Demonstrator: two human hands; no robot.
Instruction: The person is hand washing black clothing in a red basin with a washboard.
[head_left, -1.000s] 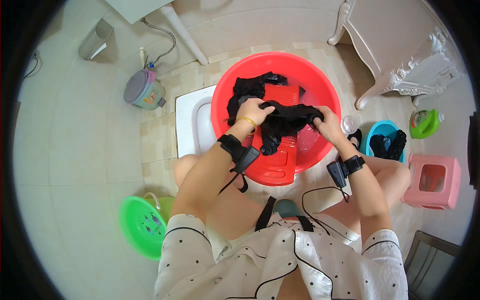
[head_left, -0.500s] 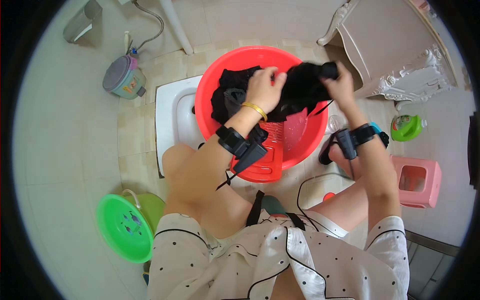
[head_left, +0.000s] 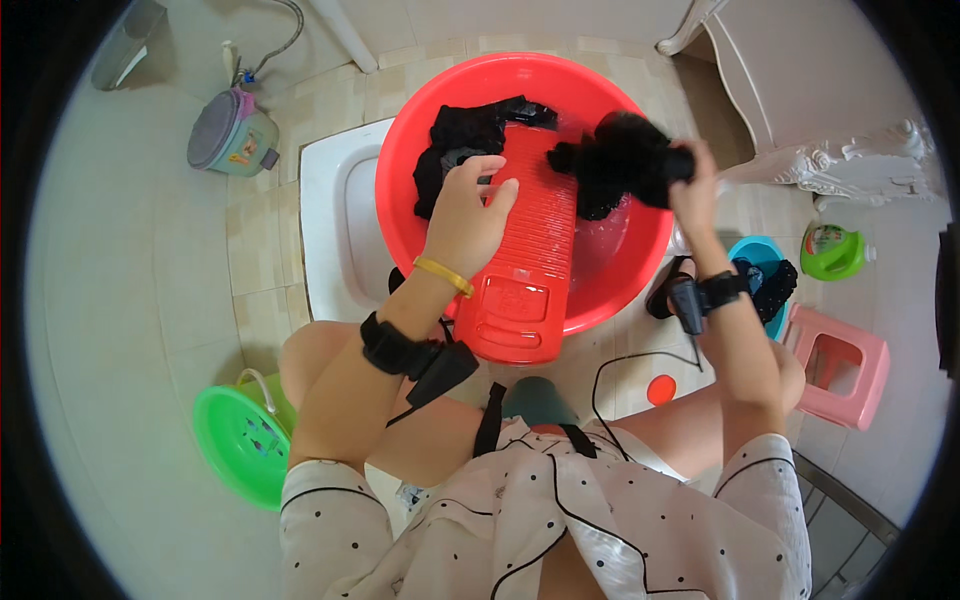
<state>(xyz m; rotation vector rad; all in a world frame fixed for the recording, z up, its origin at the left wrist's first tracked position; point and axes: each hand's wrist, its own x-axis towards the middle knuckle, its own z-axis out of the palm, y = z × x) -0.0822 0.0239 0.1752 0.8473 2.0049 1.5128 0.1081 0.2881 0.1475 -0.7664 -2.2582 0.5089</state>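
A red washboard lies slanted in a large red basin, its near end resting over the rim. Above the basin's right side, my right hand grips a bunched black garment, which is blurred by motion. My left hand hovers over the washboard's left edge with thumb and fingers apart and nothing in it. Other black clothing is heaped at the basin's left, partly behind my left hand. Some water shows to the right of the washboard.
A white squat toilet adjoins the basin on the left. Nearer stands a green basin. On the right are a small blue basin with dark clothes, a green bottle and a pink stool. A cable hangs near my legs.
My left hand has come away from the black garment toward me and opened. My right hand still holds the garment, now bunched up, and the washboard is uncovered.
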